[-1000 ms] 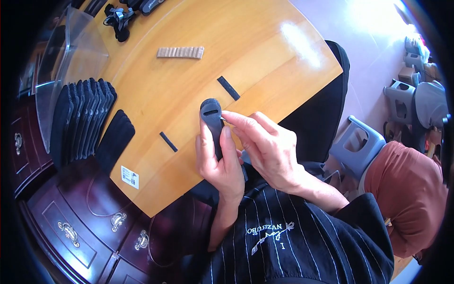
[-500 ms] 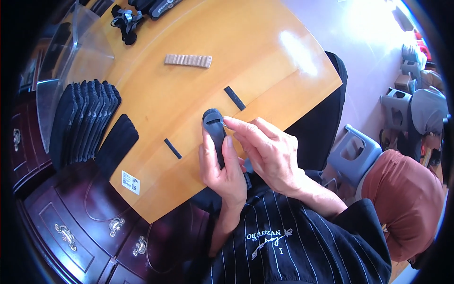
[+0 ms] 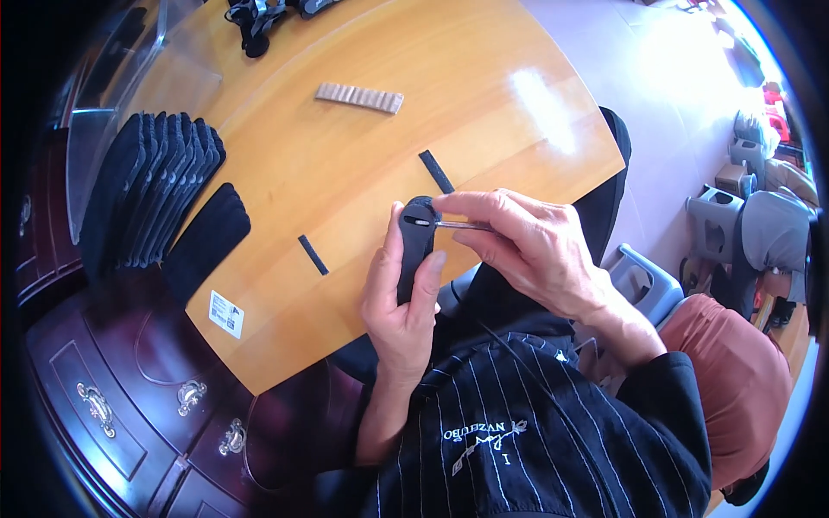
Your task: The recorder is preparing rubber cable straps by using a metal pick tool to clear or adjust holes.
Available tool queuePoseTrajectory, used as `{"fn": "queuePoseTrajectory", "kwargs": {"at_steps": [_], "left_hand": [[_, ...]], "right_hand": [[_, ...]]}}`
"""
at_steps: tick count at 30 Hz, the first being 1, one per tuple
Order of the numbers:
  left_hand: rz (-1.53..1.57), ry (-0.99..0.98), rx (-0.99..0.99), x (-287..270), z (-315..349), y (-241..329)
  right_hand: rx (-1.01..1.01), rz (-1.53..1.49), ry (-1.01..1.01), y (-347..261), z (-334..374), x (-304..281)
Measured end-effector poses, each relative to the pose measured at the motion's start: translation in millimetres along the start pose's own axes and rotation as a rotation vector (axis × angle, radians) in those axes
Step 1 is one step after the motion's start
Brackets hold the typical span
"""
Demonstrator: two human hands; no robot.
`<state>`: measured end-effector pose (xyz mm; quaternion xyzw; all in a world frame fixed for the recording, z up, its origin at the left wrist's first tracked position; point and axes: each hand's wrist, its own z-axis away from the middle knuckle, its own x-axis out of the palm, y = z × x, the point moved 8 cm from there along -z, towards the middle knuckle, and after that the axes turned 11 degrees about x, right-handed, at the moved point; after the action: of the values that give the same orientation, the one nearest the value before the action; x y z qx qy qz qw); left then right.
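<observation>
In my left hand (image 3: 399, 324) is a long black piece (image 3: 416, 250) with a rounded end and a slot through it, held upright between thumb and fingers. My right hand (image 3: 544, 250) pinches a thin metal rod-like tool (image 3: 465, 225). The tool reaches the side of the rounded end, and something light shows inside the slot. Its exact kind I cannot make out. Just beyond my hands lies a short black strip (image 3: 436, 172); a second black strip (image 3: 313, 255) rests to the left.
A corrugated brown strip (image 3: 359, 97) lies farther back on the wooden table (image 3: 285, 173). Several black pads (image 3: 164, 186) stand in a row at the left, beside another black stack (image 3: 211, 233). Dark drawers (image 3: 129, 406) are below left; a grey-blue stool (image 3: 643, 281) stands right.
My right hand has drawn right, and the metal tool now shows plainly between its fingers and the black piece. A light glint has appeared in the slot. The whole view has shifted slightly.
</observation>
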<state>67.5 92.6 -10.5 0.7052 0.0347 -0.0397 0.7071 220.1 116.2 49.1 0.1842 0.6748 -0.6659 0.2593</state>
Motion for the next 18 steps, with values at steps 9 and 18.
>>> {"fn": "queuePoseTrajectory", "kwargs": {"at_steps": [9,18], "left_hand": [[-0.627,-0.195,0.355,-5,-6,47],[-0.619,-0.577,0.357,14,-16,72]], "right_hand": [[-0.165,0.096,-0.072,-3,10,-6],[-0.214,0.14,-0.12,0,27,-13]]}}
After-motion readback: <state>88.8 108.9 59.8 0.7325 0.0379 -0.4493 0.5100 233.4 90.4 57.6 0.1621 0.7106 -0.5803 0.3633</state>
